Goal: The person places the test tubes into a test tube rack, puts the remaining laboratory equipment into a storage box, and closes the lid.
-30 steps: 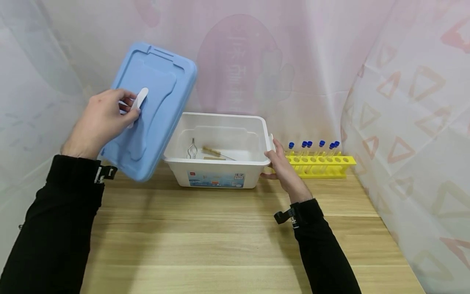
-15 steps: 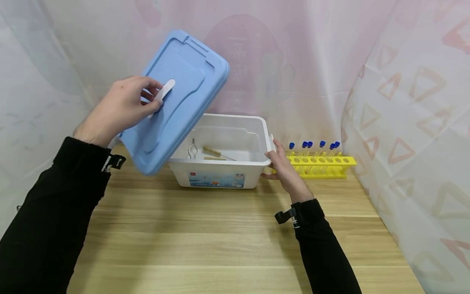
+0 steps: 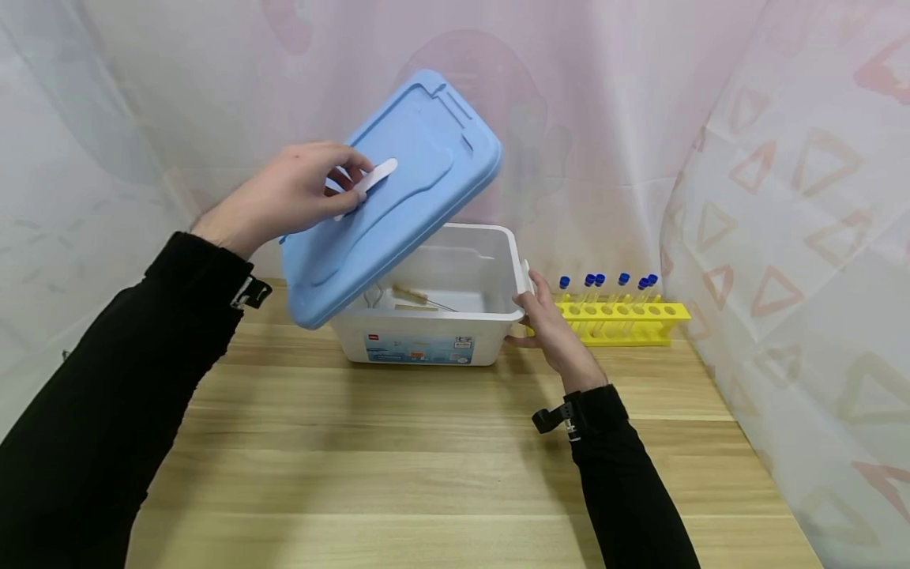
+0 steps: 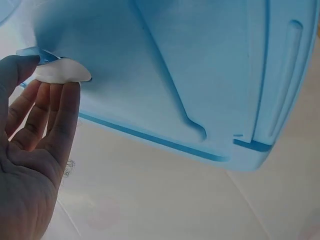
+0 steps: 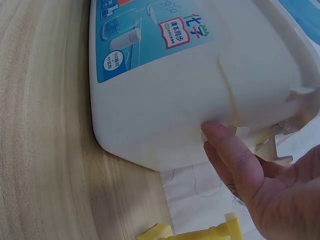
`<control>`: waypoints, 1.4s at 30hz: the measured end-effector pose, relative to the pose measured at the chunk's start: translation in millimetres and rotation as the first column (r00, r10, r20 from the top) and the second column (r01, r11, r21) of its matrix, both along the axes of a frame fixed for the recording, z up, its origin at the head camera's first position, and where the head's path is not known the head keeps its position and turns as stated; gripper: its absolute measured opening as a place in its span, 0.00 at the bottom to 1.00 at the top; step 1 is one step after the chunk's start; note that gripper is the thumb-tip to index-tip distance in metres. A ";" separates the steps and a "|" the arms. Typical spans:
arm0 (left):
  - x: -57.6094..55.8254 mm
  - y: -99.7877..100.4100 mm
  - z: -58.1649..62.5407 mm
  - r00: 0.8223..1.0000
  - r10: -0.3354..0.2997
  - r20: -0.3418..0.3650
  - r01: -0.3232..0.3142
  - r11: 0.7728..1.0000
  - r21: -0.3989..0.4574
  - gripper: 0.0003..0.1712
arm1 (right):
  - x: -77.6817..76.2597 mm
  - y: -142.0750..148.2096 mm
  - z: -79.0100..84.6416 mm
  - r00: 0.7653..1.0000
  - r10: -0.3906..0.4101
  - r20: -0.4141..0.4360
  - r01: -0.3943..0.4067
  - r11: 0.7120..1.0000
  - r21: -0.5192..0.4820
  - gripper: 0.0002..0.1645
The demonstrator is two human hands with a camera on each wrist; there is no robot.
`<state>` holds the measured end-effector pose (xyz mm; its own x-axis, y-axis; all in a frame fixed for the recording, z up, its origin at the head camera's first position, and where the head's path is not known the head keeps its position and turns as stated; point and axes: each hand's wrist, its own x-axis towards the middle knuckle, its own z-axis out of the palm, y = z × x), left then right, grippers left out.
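Observation:
My left hand (image 3: 298, 186) pinches the white handle (image 4: 62, 71) of a light blue storage box lid (image 3: 415, 166). The lid hangs tilted in the air above the left part of a white plastic box (image 3: 490, 336), hiding some of its opening. At the box's right end my right hand (image 3: 550, 324) rests against the wall by the rim and side latch, and the right wrist view has its fingers (image 5: 232, 150) fairly straight on the plastic. Inside the box lie a brush with a wire stem (image 3: 412, 295) and a partly covered bent-wire clamp (image 3: 373, 296).
Right of the box, a yellow rack (image 3: 626, 320) holds several test tubes with blue caps (image 3: 623, 278). Box and rack stand on a wood-grain table (image 3: 426, 458). Pale printed curtains (image 3: 604, 103) hang behind and at the sides.
The lid has travelled right in my left hand, from left of the box to over its left part, leaning further over. My right hand and the box have stayed put.

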<state>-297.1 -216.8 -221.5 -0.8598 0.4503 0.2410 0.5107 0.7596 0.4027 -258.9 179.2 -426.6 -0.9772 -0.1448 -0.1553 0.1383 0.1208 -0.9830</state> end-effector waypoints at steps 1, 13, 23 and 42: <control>-1.7 2.7 0.5 1.000 -0.013 -0.002 0.013 1.000 -0.008 0.26 | 0.2 0.2 0.0 1.000 0.003 -0.003 -0.003 1.000 0.001 0.49; -21.7 38.5 -5.3 0.985 -0.162 0.065 0.163 0.987 -0.004 0.23 | 3.2 2.5 0.7 1.000 0.010 -0.011 -0.010 1.000 0.011 0.50; -38.3 42.3 -16.2 0.962 -0.239 0.134 0.244 0.969 -0.025 0.20 | 3.9 0.9 -0.5 1.000 0.016 -0.018 -0.016 1.000 0.008 0.50; -53.4 30.0 -41.8 0.963 -0.217 0.161 0.229 0.971 -0.064 0.20 | 4.2 2.0 -0.1 1.000 0.013 -0.009 -0.013 1.000 0.011 0.50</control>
<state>-350.5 -186.8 -263.3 -0.7589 0.6474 0.0704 0.6087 0.6667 0.4301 -254.7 181.2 -426.6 -0.9767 -0.1559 -0.1477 0.1273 0.1335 -0.9828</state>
